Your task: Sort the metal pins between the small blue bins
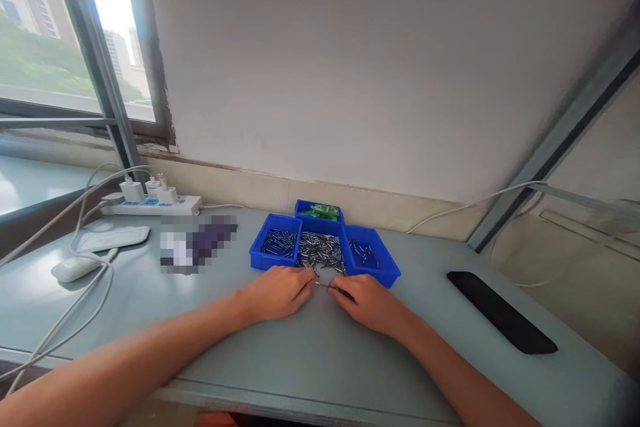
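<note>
My left hand (283,291) and my right hand (367,300) rest on the grey table, just in front of several blue bins. Between their fingertips is a thin metal piece (323,285), pinched at both ends. Dark metal pieces lie in the left blue bin (257,260), and fewer are in the right blue bin (387,270). A pile of small metal pieces (323,250) spreads between these two bins. Green packets (323,211) fill the back blue bin (305,207).
A power strip (193,205) with white chargers and loose cables stands at the back left, near a white phone-like object (114,238) and a white mouse-like object (75,268). A blurred patch (195,247) hides something left of the bins. A black flat object (500,310) lies at right.
</note>
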The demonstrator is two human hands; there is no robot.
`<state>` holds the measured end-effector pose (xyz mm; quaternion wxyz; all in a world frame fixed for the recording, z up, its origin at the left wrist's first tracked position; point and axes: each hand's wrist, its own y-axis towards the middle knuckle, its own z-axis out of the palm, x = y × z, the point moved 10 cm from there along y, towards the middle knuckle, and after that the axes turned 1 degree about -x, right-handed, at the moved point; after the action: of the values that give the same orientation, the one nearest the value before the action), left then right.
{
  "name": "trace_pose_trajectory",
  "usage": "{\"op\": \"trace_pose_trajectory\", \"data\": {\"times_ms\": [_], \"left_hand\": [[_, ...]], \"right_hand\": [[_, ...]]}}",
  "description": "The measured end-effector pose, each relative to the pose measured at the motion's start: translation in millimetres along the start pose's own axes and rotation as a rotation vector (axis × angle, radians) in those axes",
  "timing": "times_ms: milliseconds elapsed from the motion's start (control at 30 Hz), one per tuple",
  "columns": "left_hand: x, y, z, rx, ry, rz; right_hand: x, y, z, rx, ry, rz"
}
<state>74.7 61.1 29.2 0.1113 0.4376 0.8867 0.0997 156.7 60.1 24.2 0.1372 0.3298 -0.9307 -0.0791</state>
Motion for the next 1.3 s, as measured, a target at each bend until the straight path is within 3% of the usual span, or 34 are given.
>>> {"op": "trace_pose_trajectory", "data": {"times_ms": [200,333,500,667,833,1067,1300], "left_hand": [[-2,0,-10.0,-0.103,-0.092,0.021],[-6,-1,-9.7,-0.125,-0.208,0.109],[-8,-1,-7.0,-0.118,-0.271,0.109],[0,0,-6.6,-0.101,-0.141,-0.008],[-4,1,-3.6,-0.072,-0.064,0.027],[6,2,-0.9,-0.011,-0.121,-0.065],[4,3,-2.6,-0.028,-0.086,-0.024]], "right_hand": [[0,-1,2,0.023,0.195,0.036],[2,-1,5,0.057,0.286,0.037],[8,-1,5,0.071,0.262,0.013],[6,-2,0,0.044,0.248,0.045],[7,-2,1,0.023,0.202,0.017],[-1,0,-1,0.022,0.084,0.039],[-5,1,-2,0.012,0.037,0.072]]}}
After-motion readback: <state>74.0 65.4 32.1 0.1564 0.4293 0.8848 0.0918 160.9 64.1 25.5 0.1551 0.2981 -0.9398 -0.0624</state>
